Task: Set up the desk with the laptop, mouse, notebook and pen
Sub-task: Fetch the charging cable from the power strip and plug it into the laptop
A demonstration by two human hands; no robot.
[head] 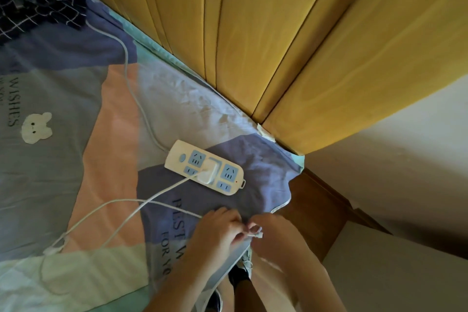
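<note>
No laptop, mouse, notebook or pen is in view. A cream power strip (204, 167) with blue sockets lies on a patchwork bed sheet (76, 164). A white plug (209, 172) sits in it, and its white cable (121, 220) loops across the sheet toward me. My left hand (217, 230) and my right hand (273, 233) meet at the near edge of the bed, both pinching the small white end (255, 233) of that cable between their fingertips.
A yellow padded headboard (278, 40) runs diagonally behind the strip. A dark checked cloth (38, 0) lies at the top left. A brown wooden bed frame (319, 210) and a pale wall (405, 159) are on the right. The strip's own cord (131, 88) runs away up the sheet.
</note>
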